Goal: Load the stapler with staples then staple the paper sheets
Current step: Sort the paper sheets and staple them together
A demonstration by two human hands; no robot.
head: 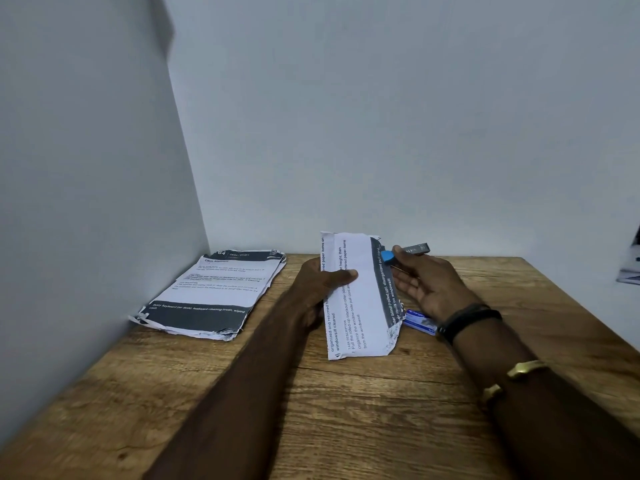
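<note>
My left hand (pixel 323 284) grips a bundle of printed paper sheets (pixel 362 306), held upright above the wooden table with its lower edge near the tabletop. My right hand (pixel 429 282) holds a small stapler (pixel 403 252) with a blue end and a dark grey body, pressed against the sheets' upper right edge. A blue and white staple box (pixel 420 322) lies on the table under my right wrist, partly hidden by it.
A second stack of printed sheets (pixel 211 294) with torn corners lies at the back left of the wooden table (pixel 346 410), close to the left wall. White walls close the back and left. Some papers (pixel 630 268) show at the right edge.
</note>
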